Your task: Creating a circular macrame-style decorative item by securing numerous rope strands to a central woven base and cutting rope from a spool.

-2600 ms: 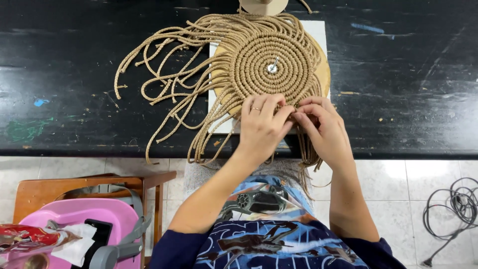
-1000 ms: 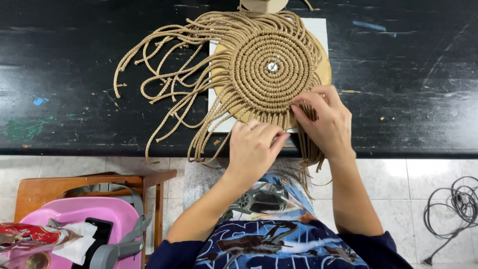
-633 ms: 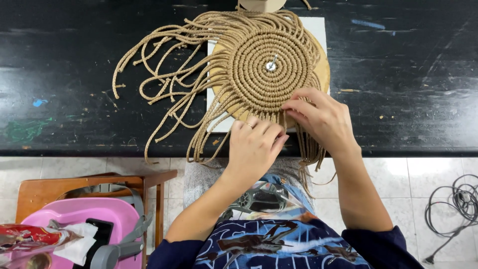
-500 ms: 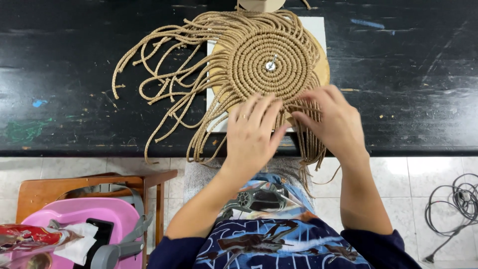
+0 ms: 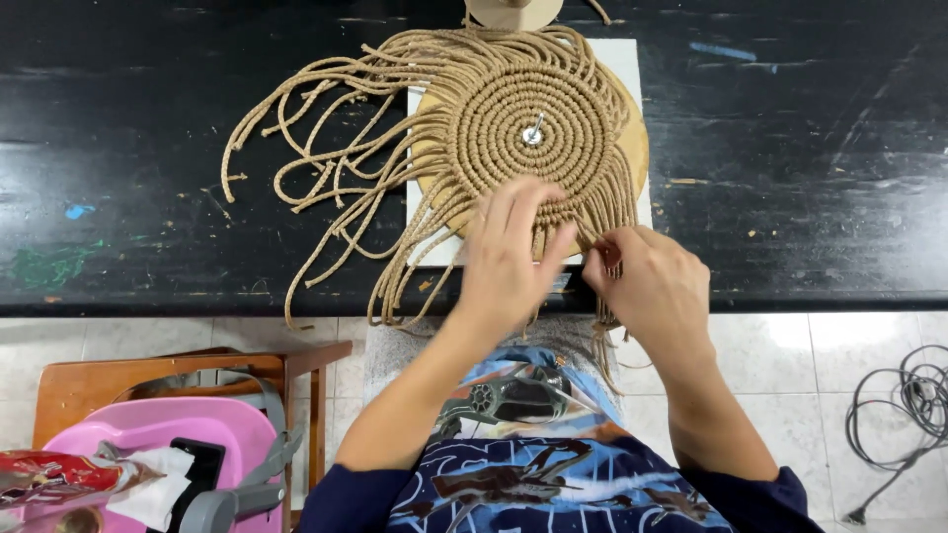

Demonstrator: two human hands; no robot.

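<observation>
A round knotted mat of tan cord (image 5: 533, 123) lies on a wooden disc (image 5: 640, 148) over a white sheet (image 5: 622, 59), pinned at its centre by a metal pin (image 5: 533, 130). Many loose cord ends (image 5: 326, 168) fan out to the left and hang over the table's near edge. My left hand (image 5: 509, 252) rests flat on the mat's lower rim, fingers spread. My right hand (image 5: 652, 286) pinches cord strands at the lower right rim, next to the left hand.
The work sits on a black table (image 5: 148, 118) with paint marks. Below it are a wooden stool (image 5: 178, 370), a pink bag (image 5: 188, 444) with wrappers, and a coiled grey cable (image 5: 904, 405) on the tiled floor. A cord spool (image 5: 513, 10) stands at the far edge.
My right hand has slid from the mat's right rim down to the lower right strands. The left hand moved up onto the mat's lower edge and spread its fingers.
</observation>
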